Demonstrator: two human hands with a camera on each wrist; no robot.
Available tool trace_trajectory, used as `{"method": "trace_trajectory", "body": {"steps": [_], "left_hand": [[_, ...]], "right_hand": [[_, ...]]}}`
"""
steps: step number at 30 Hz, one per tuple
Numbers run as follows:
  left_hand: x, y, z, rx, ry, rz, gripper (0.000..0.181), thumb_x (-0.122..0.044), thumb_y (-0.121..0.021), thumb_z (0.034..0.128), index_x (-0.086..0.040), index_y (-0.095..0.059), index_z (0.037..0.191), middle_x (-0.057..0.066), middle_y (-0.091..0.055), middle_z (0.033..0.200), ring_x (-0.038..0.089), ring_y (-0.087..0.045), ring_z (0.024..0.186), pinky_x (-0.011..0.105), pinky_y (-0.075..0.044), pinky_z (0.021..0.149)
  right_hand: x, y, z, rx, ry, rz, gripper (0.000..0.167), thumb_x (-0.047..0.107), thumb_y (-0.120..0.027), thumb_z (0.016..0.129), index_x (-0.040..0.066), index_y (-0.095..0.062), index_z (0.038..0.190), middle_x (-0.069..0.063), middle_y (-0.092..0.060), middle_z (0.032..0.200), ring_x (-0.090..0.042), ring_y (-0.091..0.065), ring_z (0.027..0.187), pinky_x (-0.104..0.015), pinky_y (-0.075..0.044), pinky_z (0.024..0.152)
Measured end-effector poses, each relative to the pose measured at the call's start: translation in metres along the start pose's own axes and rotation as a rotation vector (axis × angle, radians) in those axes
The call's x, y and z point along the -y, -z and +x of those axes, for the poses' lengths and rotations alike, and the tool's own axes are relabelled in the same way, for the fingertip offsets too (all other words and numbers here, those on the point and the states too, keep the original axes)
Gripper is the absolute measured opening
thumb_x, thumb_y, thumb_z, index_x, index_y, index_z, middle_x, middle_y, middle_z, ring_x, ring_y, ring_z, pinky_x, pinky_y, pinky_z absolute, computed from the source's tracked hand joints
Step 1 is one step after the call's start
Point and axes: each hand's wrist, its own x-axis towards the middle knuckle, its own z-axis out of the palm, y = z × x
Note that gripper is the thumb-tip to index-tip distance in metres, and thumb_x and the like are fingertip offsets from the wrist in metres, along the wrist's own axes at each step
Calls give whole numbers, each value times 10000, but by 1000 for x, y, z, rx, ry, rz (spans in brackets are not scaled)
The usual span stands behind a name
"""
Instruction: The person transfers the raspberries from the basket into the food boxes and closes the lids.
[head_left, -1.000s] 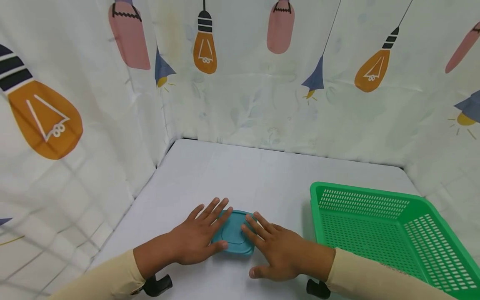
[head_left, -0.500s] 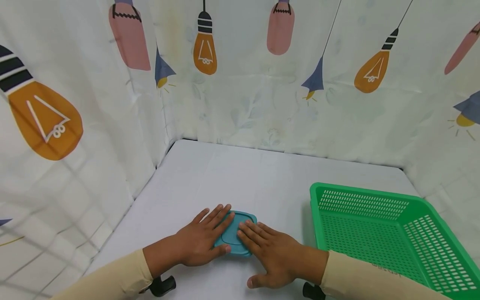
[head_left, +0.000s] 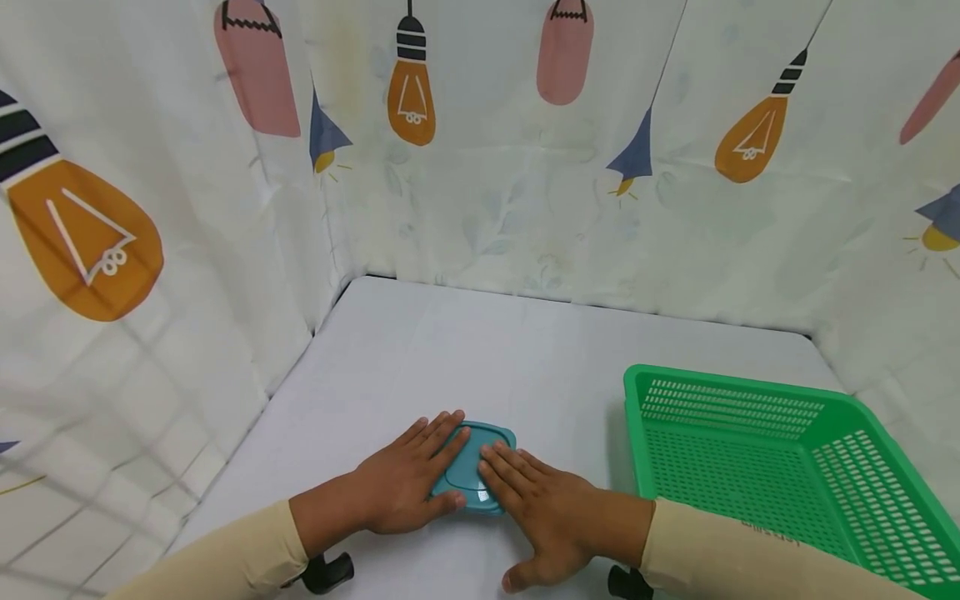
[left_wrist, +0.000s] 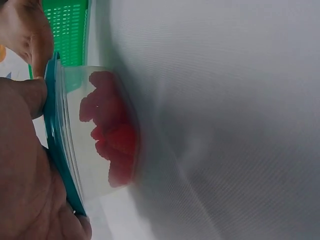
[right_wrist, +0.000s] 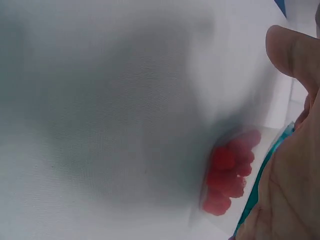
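Observation:
A clear plastic food container with a teal lid stands on the white table. Through its wall several red, bumpy pieces that look like raspberries show in the left wrist view. My left hand lies with straight fingers on the lid's left side, its thumb at the near edge. From the right, the straight fingers of my right hand rest on the lid, and its thumb sticks out apart from it. In the right wrist view the red pieces show below the palm.
A green perforated plastic basket stands to the right of my right hand. White cloth with printed lamps hangs behind and on both sides of the table.
Both hands have come down onto the lid; the left shifted slightly right, and the right hand's fingers drew together. Over the last half second they stay nearly still.

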Motion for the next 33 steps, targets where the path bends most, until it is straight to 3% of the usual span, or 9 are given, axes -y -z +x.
{"method": "trace_trajectory", "body": {"steps": [10, 16, 24, 27, 31, 33], "left_hand": [[-7, -4, -1, -8, -5, 30, 867, -664, -376, 1024, -60, -211, 1624, 132, -65, 1707, 314, -56, 1559, 512, -146, 1218], [-7, -2, 1, 8, -13, 30, 866, -657, -378, 1028, -49, -211, 1622, 142, -64, 1705, 331, -58, 1557, 526, -149, 1214], [-8, 3, -3, 60, 14, 4, 874, -661, -364, 1029, -51, -181, 1627, 128, -13, 1708, 320, 13, 1558, 526, -106, 1220], [-7, 5, -5, 67, 20, -14, 870, -671, -339, 1028, -69, -168, 1632, 119, 0, 1708, 324, 50, 1554, 546, -70, 1218], [-5, 12, -4, 36, 37, -12, 845, -681, -319, 1026, -130, -154, 1645, 110, -1, 1708, 331, 65, 1552, 569, -32, 1211], [-1, 18, -2, -14, 45, -1, 819, -673, -322, 1030, -164, -149, 1649, 114, -6, 1708, 346, 57, 1552, 589, -25, 1205]], "right_hand": [[6, 0, -3, 83, -32, 35, 1149, 793, -506, 877, 109, 6, 1645, -82, 103, 1707, -265, 122, 1550, -443, -112, 1230], [6, 3, -3, 88, -26, 15, 1149, 764, -544, 871, 108, -5, 1646, -80, 82, 1710, -264, 97, 1555, -452, -114, 1229], [2, 9, -4, 53, 33, -48, 1101, 757, -532, 891, 100, -75, 1647, -76, -30, 1713, -246, -5, 1562, -438, -135, 1228], [-1, 14, -4, 26, 42, -14, 1067, 728, -561, 901, 118, -108, 1649, -69, -78, 1710, -254, -33, 1561, -446, -141, 1227], [-8, 23, -9, -34, 18, 89, 1023, 700, -579, 915, 161, -121, 1653, -70, -86, 1708, -260, -26, 1561, -474, -137, 1224], [-14, 28, -14, -66, -25, 132, 1010, 720, -559, 915, 197, -116, 1656, -55, -65, 1710, -252, -16, 1562, -485, -126, 1223]]}}
